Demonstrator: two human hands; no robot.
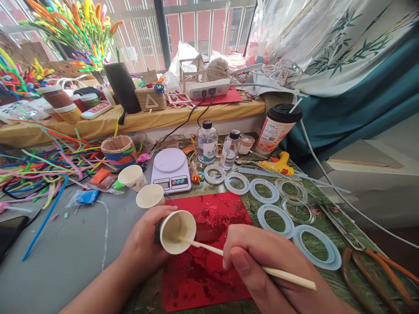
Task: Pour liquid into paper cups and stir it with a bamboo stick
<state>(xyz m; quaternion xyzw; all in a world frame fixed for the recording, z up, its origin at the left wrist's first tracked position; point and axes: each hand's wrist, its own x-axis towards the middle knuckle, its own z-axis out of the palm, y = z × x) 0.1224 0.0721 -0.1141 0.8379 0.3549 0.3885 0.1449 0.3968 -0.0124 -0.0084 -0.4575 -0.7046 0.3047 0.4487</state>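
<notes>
My left hand (144, 244) is wrapped round a white paper cup (163, 235), tilted with its mouth toward me. My right hand (262, 261) pinches a pale wooden stick (288, 278), whose far tip is inside that cup. What lies at the bottom of the cup is hard to make out. Below both hands is a red sheet (209, 288) with wet, glossy patches. Two more paper cups, a nearer one (150, 196) and a farther one (132, 176), stand just beyond my left hand. A white kitchen scale (170, 168) sits behind them.
Ring-shaped silicone molds (319, 250) and clear bangles (299, 209) lie to the right, near scissors (376, 270) and a yellow glue gun (278, 165). Two bottles (207, 146) and a lidded drink cup (278, 128) stand behind. Pipe cleaners (49, 157) are strewn at left.
</notes>
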